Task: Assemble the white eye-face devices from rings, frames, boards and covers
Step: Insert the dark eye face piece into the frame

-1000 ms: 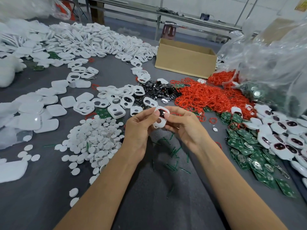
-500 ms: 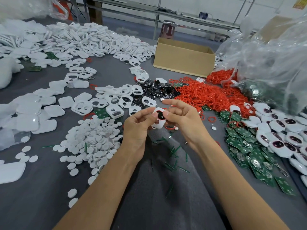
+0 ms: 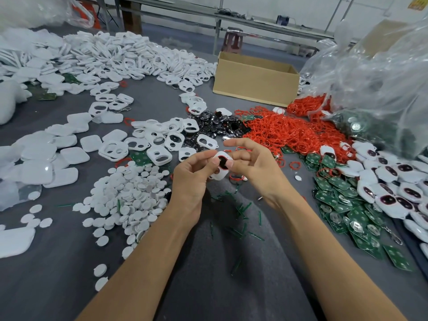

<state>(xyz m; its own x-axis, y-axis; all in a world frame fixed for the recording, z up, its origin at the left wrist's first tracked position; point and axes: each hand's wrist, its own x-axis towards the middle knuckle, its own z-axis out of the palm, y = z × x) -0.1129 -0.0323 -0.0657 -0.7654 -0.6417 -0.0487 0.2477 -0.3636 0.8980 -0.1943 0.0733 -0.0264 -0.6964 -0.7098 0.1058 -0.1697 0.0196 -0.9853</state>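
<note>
The white frame point(image 3: 220, 169) is held up off the table point(image 3: 46, 286), in the middle of the view, between both hands. The left hand point(image 3: 192, 179) pinches its left edge between thumb and fingertips. The right hand point(image 3: 254, 165) grips the other side, with its thumb pressed on the upper opening and its index finger lifted clear. A red ring point(image 3: 220, 158) already lines that opening, and a dark piece shows inside it. The lower opening looks empty.

The step in hand appears to be seating the ring. To do it well, the left hand should hold the frame steady and flat to the eye while the right thumb works round the rim a little at a time, so the ring sits evenly and does not pop out on the far side. A light press is probably enough, since the ring looks thin and soft. The pile of red rings point(image 3: 289, 135) lies just beyond the right hand for the second opening, and the green boards point(image 3: 342, 205) lie near on the right.
</note>
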